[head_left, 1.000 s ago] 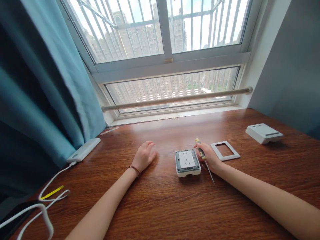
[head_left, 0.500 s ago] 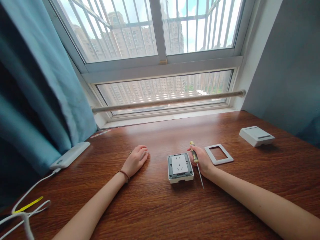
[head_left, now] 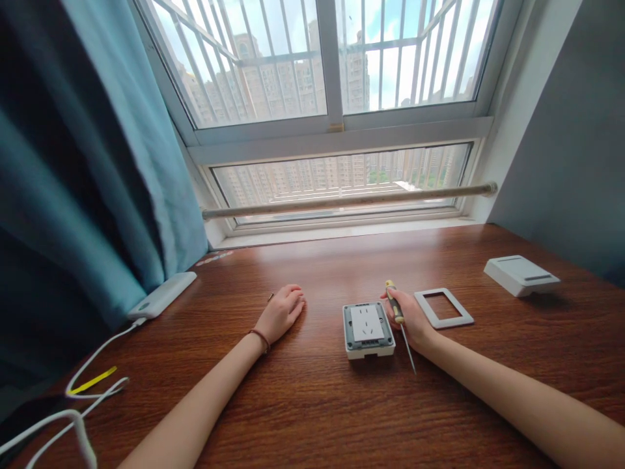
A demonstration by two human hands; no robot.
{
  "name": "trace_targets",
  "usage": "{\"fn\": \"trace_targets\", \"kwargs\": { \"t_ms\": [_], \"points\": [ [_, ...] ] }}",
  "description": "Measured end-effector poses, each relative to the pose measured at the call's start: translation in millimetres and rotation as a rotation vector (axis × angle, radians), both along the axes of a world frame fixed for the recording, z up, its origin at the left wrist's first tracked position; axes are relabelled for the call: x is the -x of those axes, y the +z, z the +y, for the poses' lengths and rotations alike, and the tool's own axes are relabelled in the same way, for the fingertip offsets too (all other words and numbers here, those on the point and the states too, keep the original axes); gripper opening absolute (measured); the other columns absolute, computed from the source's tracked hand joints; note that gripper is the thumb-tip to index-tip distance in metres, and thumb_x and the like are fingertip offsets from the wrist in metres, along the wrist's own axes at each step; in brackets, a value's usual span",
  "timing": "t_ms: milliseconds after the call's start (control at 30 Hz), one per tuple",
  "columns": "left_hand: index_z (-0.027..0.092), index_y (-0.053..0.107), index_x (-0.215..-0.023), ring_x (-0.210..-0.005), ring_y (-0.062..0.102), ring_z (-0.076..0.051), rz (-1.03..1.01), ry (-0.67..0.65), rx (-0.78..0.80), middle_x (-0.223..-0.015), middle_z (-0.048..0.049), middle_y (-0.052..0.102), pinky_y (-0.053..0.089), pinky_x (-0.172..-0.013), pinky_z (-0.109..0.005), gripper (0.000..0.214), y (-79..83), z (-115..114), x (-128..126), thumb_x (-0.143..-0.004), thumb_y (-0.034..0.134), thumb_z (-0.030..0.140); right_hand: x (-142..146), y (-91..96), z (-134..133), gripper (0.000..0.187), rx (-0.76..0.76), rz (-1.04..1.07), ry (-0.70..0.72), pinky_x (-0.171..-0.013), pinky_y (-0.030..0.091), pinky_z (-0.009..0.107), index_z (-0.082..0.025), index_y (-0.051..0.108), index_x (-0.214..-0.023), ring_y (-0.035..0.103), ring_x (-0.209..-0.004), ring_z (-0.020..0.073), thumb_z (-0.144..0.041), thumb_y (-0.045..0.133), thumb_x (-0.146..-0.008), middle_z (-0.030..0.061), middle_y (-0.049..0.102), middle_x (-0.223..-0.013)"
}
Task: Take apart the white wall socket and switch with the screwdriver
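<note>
On the counter (head_left: pixel 312 404), right hand (head_left: pixel 413 322) grips a screwdriver (head_left: pixel 396 309) beside the socket (head_left: pixel 368 329); left hand (head_left: pixel 283 314) rests flat, released. Tip points away; working the socket needs re-aiming.

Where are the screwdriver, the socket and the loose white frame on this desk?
screwdriver (head_left: pixel 393 301): head view, on the yellow-and-black handle.
socket (head_left: pixel 367 324): head view, on its white face.
frame (head_left: pixel 455 323): head view, on its near rim.

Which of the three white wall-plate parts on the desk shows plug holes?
The grey-rimmed socket beside the right hand; the frame is hollow, the far box shows none.
</note>
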State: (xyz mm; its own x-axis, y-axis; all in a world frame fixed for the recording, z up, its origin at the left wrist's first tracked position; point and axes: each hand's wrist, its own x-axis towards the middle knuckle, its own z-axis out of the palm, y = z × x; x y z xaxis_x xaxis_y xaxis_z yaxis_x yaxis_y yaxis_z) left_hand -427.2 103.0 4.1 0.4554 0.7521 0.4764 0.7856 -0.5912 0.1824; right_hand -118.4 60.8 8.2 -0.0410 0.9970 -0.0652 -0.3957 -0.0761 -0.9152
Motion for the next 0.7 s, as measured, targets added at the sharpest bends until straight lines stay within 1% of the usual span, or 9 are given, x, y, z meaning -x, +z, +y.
{"fn": "trace_targets", "kwargs": {
  "t_ms": [200,267,333,433,500,533,600,700],
  "points": [
    [0.02,0.052,-0.109,-0.104,0.053,-0.024,-0.009,-0.007,-0.039,-0.11,-0.0103,0.054,0.045,-0.093,-0.041,0.026,0.0,-7,-2,-0.084,0.044,0.024,1,-4.0,1,0.03,-0.015,0.006,-0.004,-0.03,0.017,0.019,-0.019,0.051,-0.072,0.023,-0.028,0.0064,-0.049,0.052,-0.073,-0.0089,0.034,-0.036],
    [0.019,0.051,-0.11,-0.105,0.052,-0.024,-0.012,-0.018,-0.053,-0.111,-0.0108,0.054,0.045,-0.093,-0.041,0.027,1.6,-12,-8,-0.084,0.045,0.022,1,-3.8,1,0.031,-0.015,0.011,-0.017,-0.03,0.016,0.019,-0.019,0.05,-0.073,0.023,-0.028,0.0063,-0.05,0.052,-0.073,-0.0092,0.034,-0.036],
    [0.019,0.05,-0.111,-0.105,0.052,-0.023,-0.015,-0.035,-0.061,-0.111,-0.0109,0.054,0.045,-0.093,-0.041,0.027,5.0,-21,-20,-0.084,0.044,0.021,0,0.1,1,0.032,-0.013,0.017,-0.032,-0.03,0.016,0.019,-0.019,0.049,-0.074,0.023,-0.029,0.0058,-0.051,0.053,-0.073,-0.0096,0.034,-0.039],
    [0.02,0.049,-0.111,-0.108,0.05,-0.023,-0.036,-0.109,-0.059,-0.112,-0.0105,0.053,0.044,-0.095,-0.041,0.027,13.5,-42,-46,-0.085,0.045,0.021,-4,16.2,0,0.029,-0.026,0.021,-0.046,-0.032,0.021,0.019,-0.018,0.05,-0.077,0.027,-0.033,0.0042,-0.044,0.059,-0.07,-0.0084,0.04,-0.048],
    [0.023,0.047,-0.113,-0.115,0.045,-0.024,-0.042,-0.21,-0.033,-0.116,-0.0103,0.052,0.041,-0.098,-0.045,0.029,20.4,-59,-68,-0.084,0.048,0.024,-9,32.7,-2,0.028,-0.06,0.021,-0.054,-0.036,0.028,0.018,-0.018,0.051,-0.083,0.035,-0.039,0.0042,-0.035,0.066,-0.066,-0.0074,0.045,-0.057],
    [0.023,0.046,-0.115,-0.118,0.041,-0.026,-0.047,-0.26,-0.022,-0.118,-0.0105,0.051,0.039,-0.099,-0.047,0.032,23.9,-67,-78,-0.083,0.05,0.026,-11,41.6,-4,0.031,-0.088,0.016,-0.062,-0.039,0.03,0.018,-0.019,0.052,-0.088,0.038,-0.042,0.0046,-0.031,0.069,-0.064,-0.0074,0.046,-0.06],
    [0.024,0.042,-0.12,-0.124,0.035,-0.029,-0.058,-0.337,-0.005,-0.125,-0.0117,0.046,0.036,-0.101,-0.05,0.042,29.8,-78,-98,-0.081,0.054,0.031,-17,58.4,-7,0.039,-0.182,-0.026,-0.091,-0.044,0.034,0.019,-0.021,0.053,-0.096,0.044,-0.048,0.006,-0.028,0.072,-0.063,-0.0064,0.051,-0.066],
    [0.022,0.037,-0.126,-0.128,0.027,-0.031,-0.084,-0.388,0.015,-0.131,-0.0137,0.041,0.027,-0.105,-0.055,0.057,34.1,-80,-119,-0.075,0.06,0.038,-26,76.2,-10,0.041,-0.406,-0.213,-0.14,-0.051,0.04,0.023,-0.02,0.055,-0.098,0.05,-0.056,0.01,-0.028,0.074,-0.063,-0.0037,0.056,-0.068]
  ]
}}
